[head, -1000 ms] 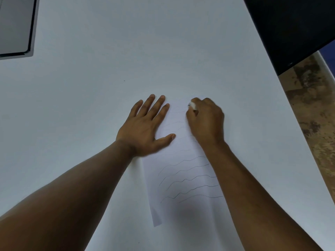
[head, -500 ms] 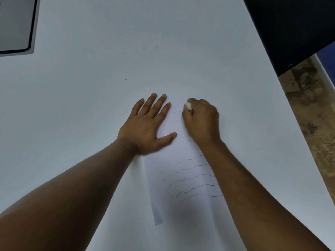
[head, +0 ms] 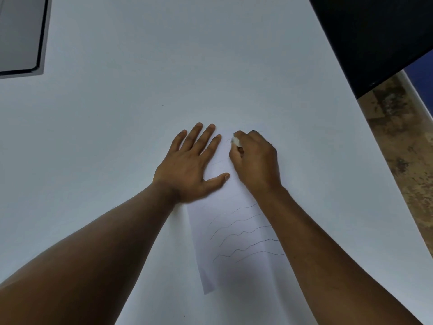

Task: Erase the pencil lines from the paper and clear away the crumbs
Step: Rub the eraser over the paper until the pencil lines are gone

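The white bench (head: 140,78) is filling most of the frame, with a dark panel (head: 375,31) cutting across the upper right corner, a grey flat slab (head: 21,34) lying at the upper left, and a strip of mottled brown floor (head: 407,146) showing along the right edge.

The paper (head: 234,231) is lying in the lower middle of the frame, running from between the two hands down toward the bottom. Five or so wavy pencil lines (head: 243,233) are standing out dark on its lower half; near the top only faint strokes are showing, so I judge the erasing is working downward and most of it is yet to come.

The left hand (head: 189,165) is lying flat with fingers spread wide, pressing the paper's left edge to the bench at mid-frame. The right hand (head: 255,158), just beside it, is curled tightly around a small white eraser (head: 236,141), whose tip is sitting on the top of the sheet.

To do this well, the flat hand should be pinning the paper close to where the eraser is rubbing, since a thin sheet will likely buckle or crease if pushed toward a loose end. Short strokes running away from the holding hand look safest. As the rubbing is moving down to the darker lines, the holding hand will need to be shifting down too. I cannot make out any crumbs at this size.
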Demonstrator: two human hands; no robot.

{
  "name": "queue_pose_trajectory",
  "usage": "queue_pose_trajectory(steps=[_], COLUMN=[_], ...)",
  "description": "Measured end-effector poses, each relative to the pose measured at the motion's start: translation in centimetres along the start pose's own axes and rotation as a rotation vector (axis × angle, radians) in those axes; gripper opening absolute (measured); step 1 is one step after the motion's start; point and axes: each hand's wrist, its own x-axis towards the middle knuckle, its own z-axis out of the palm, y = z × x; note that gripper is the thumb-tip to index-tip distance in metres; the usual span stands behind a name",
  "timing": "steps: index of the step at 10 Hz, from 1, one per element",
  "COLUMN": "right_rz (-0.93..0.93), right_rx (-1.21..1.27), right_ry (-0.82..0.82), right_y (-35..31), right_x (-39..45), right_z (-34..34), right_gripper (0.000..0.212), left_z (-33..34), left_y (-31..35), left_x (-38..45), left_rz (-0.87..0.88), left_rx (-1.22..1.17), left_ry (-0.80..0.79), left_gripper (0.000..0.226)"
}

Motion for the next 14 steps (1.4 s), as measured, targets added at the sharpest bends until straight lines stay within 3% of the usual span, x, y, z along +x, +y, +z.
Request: queue_pose_trajectory(steps=[2,4,5,7,9,10,13,14], right_rz=[0.172,-0.021,-0.113,0.061,0.146,0.085,-0.078,0.007], right_rx=[-0.065,0.123,0.040,-0.113,0.176,0.252,0.026,-0.082], right_ry=[0.071,0.045,0.015,0.020,0.066,0.032,-0.079,-0.080], right_y=[4.0,1.3,0.2,3.7,3.7,1.8,-0.8,0.7], right_x=[2.1,0.5,0.1,1.7,1.6,1.2,1.0,2.0], right_z=[-1.7,-1.1,-0.5,-2.3,-3.0,-2.3,0.1,-0.6], right_gripper=[0.013,0.017,0.019,0.015,0.019,0.022,0.023,0.022], left_z=[0.0,0.0,0.1,-0.1,-0.1,-0.1,0.1,0.0], left_y=[0.1,0.0,0.0,0.1,0.1,0.1,0.1,0.1], left_x=[0.1,0.1,0.0,0.0,-0.1,0.0,0.1,0.0], left_rz=[-0.006,0.001,0.003,-0.008,-0.006,0.000,-0.012,-0.017], left_rx=[-0.009,-0.006,-0.006,-0.009,-0.004,-0.006,-0.002,-0.004], left_ry=[-0.003,-0.002,-0.005,-0.007,0.001,-0.001,0.008,-0.003], left_gripper=[0.091,0.091,0.091,0.091,0.091,0.090,0.095,0.096])
